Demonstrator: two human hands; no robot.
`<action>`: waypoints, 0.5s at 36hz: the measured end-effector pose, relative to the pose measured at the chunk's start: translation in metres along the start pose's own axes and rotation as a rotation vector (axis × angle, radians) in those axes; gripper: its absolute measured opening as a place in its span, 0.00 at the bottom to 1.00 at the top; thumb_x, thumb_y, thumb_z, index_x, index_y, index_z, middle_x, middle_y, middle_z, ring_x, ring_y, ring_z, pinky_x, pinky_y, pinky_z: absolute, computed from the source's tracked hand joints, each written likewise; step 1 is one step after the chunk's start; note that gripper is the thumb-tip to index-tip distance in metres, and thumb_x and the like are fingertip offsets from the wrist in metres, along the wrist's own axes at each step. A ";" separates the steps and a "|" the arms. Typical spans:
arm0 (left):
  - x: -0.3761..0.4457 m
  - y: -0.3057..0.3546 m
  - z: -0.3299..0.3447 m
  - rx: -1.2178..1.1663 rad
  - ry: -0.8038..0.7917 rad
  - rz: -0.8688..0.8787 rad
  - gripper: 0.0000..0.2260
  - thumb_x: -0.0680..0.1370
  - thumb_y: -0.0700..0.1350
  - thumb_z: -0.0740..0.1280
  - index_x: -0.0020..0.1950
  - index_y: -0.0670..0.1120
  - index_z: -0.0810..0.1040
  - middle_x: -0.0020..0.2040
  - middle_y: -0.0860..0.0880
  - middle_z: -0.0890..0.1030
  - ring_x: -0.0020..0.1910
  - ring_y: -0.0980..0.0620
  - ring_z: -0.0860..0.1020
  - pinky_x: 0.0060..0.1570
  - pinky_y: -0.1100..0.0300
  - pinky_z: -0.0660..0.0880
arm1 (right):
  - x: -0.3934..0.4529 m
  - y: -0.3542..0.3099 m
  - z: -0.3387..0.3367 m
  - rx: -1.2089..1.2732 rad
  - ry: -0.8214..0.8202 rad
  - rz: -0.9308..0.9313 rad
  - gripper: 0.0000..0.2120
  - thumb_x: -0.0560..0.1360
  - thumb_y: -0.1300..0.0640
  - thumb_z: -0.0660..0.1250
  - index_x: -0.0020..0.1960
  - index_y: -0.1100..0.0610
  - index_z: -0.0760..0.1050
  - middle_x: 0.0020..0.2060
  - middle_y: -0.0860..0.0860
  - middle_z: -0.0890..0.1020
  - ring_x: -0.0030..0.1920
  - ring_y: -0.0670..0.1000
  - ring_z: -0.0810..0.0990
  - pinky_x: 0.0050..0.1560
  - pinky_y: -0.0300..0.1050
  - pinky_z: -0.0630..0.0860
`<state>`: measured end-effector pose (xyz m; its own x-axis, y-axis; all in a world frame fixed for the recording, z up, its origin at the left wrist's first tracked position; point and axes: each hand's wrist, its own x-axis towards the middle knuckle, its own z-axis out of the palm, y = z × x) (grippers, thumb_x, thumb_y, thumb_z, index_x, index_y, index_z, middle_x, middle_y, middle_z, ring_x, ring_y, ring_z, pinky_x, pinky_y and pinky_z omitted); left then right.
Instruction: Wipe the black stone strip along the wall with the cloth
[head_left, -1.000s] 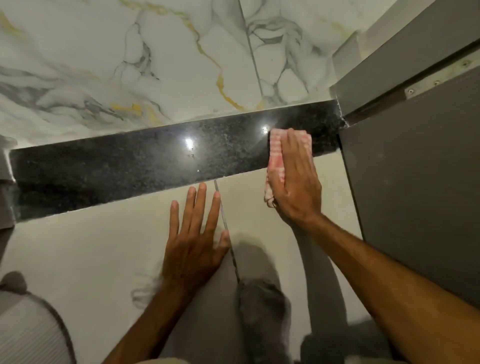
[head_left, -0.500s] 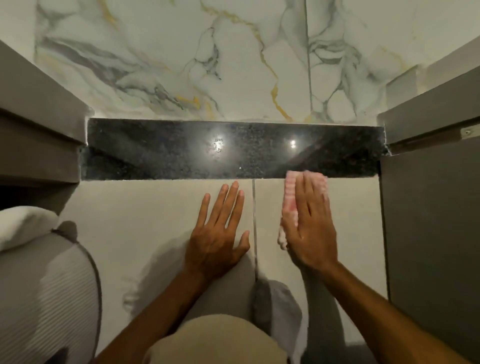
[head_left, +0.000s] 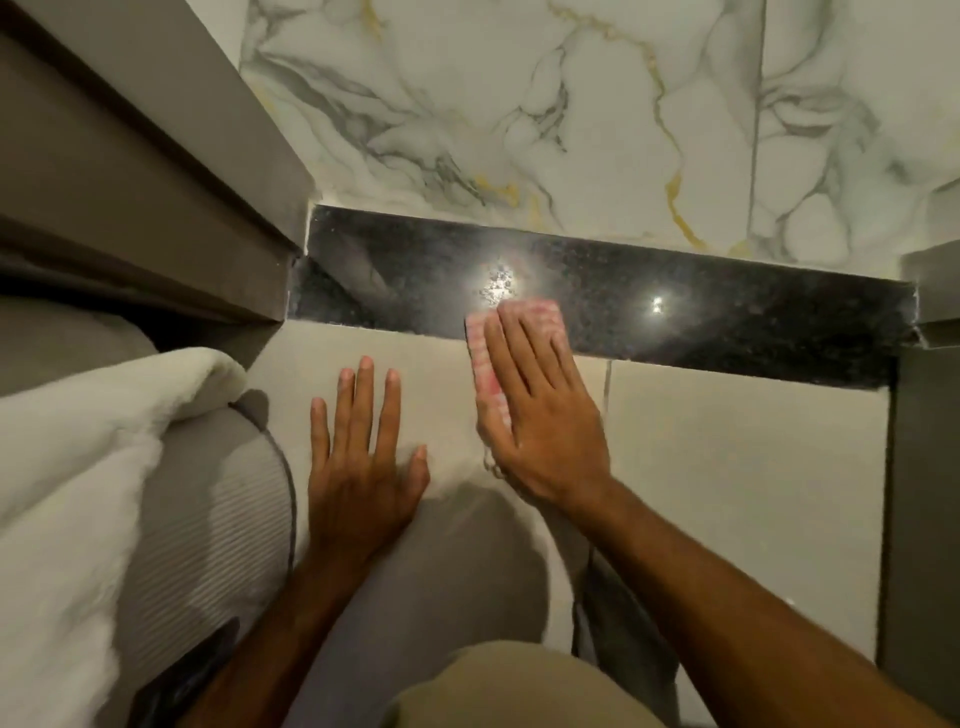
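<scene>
A glossy black speckled stone strip (head_left: 701, 317) runs along the foot of the marble wall, from the grey furniture on the left to the grey panel on the right. My right hand (head_left: 540, 415) lies flat on a folded pink-and-white checked cloth (head_left: 480, 358). The cloth's far end overlaps the strip's near edge around its middle; the rest lies on the pale floor tile. My left hand (head_left: 363, 457) rests flat on the tile with fingers spread, a little left of the cloth and short of the strip. Most of the cloth is hidden under my palm.
Grey furniture (head_left: 130, 208) juts in at the upper left. A white fluffy blanket (head_left: 78, 467) and a grey ribbed cushion (head_left: 208, 519) lie at the left. A dark grey panel (head_left: 924, 493) closes the right side. My knee (head_left: 509, 686) shows at the bottom. Marble wall (head_left: 519, 104) rises behind.
My right hand slid the cloth left along the strip, from its right end toward the middle, dropping onto the tile in between. The view swung left, bringing the furniture and blanket into sight.
</scene>
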<state>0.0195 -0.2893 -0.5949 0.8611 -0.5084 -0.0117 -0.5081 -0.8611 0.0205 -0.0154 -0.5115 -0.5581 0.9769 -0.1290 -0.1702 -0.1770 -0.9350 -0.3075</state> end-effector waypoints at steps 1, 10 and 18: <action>0.000 -0.001 -0.001 -0.017 0.002 -0.023 0.35 0.82 0.56 0.58 0.87 0.41 0.63 0.87 0.34 0.61 0.85 0.33 0.63 0.83 0.30 0.60 | -0.017 0.009 -0.001 -0.010 -0.021 -0.010 0.37 0.88 0.42 0.54 0.91 0.54 0.47 0.91 0.52 0.48 0.92 0.52 0.45 0.92 0.58 0.50; 0.000 0.000 -0.001 -0.144 0.024 -0.052 0.34 0.84 0.57 0.57 0.88 0.42 0.61 0.88 0.37 0.58 0.88 0.37 0.57 0.86 0.30 0.54 | 0.035 0.036 -0.031 0.051 0.253 0.598 0.35 0.88 0.49 0.55 0.90 0.60 0.48 0.90 0.59 0.53 0.91 0.62 0.48 0.91 0.65 0.49; -0.003 -0.007 -0.004 -0.127 -0.009 -0.038 0.35 0.83 0.59 0.61 0.87 0.44 0.63 0.88 0.39 0.61 0.88 0.39 0.59 0.85 0.31 0.56 | 0.096 -0.014 -0.019 -0.056 -0.027 -0.051 0.37 0.87 0.39 0.45 0.91 0.55 0.44 0.91 0.54 0.45 0.91 0.54 0.42 0.92 0.53 0.39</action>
<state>0.0204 -0.2812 -0.5914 0.8792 -0.4759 -0.0239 -0.4679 -0.8716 0.1465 0.0835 -0.5175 -0.5528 0.9809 -0.0725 -0.1806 -0.1192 -0.9573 -0.2634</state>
